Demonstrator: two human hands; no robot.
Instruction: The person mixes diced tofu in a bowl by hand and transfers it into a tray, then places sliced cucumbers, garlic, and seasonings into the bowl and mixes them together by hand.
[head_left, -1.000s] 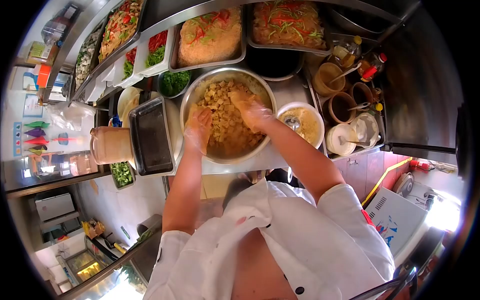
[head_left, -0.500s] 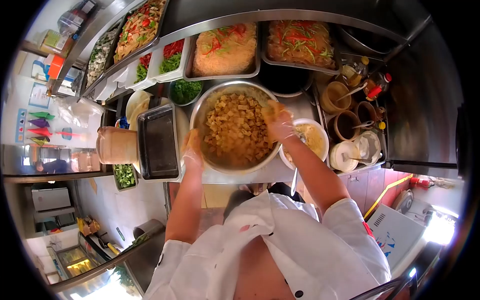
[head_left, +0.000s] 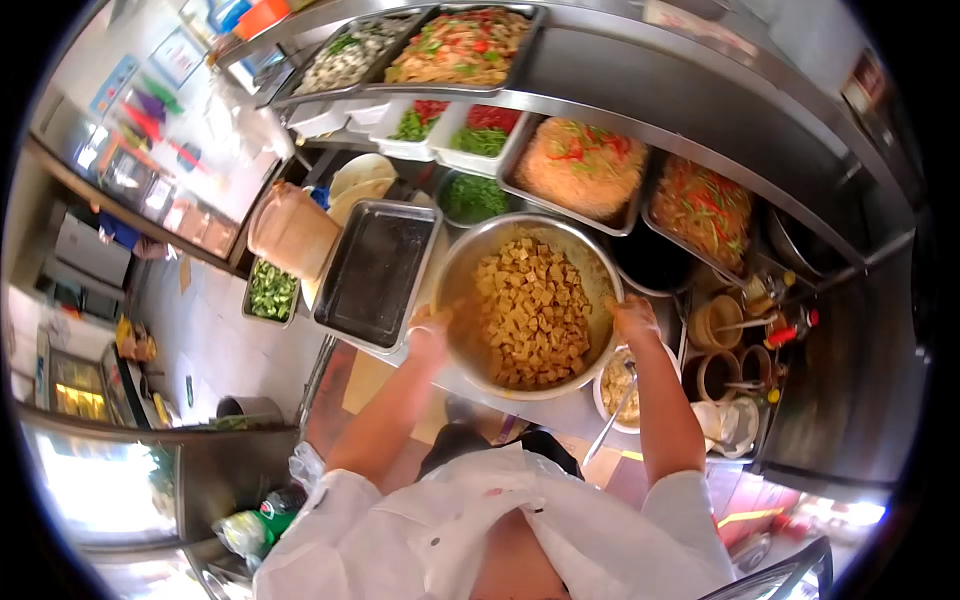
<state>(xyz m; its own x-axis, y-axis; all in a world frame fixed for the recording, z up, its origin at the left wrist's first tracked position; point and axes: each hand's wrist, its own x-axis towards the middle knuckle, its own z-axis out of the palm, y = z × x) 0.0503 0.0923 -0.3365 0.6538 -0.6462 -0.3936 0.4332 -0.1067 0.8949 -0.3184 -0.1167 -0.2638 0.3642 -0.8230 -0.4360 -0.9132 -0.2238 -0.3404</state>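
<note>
So, white shirt closest to the camera, both forearms reaching forward over the desk. Both hands are on a big metal bowl, one on each side. The left hand is curled in at the left rim, fingers closed up against it, but it's pretty blurry so I can't make out the individual fingers. The right hand is gripping the right rim, fingers bent over the edge, not spread.

The tan cubes are inside the bowl, heaped in the middle and toward the right, with the left inner wall showing bare. Neither hand is touching them.

Just beside the right forearm there's a white bowl of pale crumbly stuff, with a long-handled spoon leaning out of it. Near the left hand is a dark rectangular tray, and left of that a tan plastic jug.

Behind the metal bowl: a bowl of chopped greens off to the left, a dark pot on the right, and brown tubs with spoons further right.

Farther back, white containers of red and green strips, plus two garnished food trays. Farthest, more filled trays up on the metal shelf.
</note>
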